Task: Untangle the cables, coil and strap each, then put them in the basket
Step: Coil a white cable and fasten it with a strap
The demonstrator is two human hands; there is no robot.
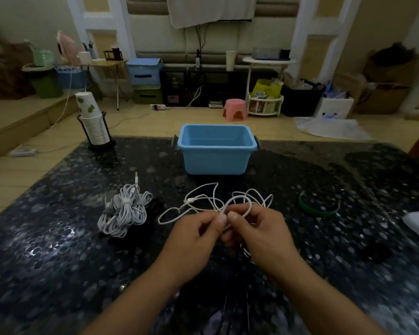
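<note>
Both hands, left hand and right hand, pinch the loose white cable; pull hard and those loops could knot tighter.

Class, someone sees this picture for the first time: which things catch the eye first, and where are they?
Both hands, left hand and right hand, pinch a loose white cable at the centre. Behind it stands the blue basket; to the left lies a bundle of coiled white cables.

Blue basket, white cable, maybe.
</note>
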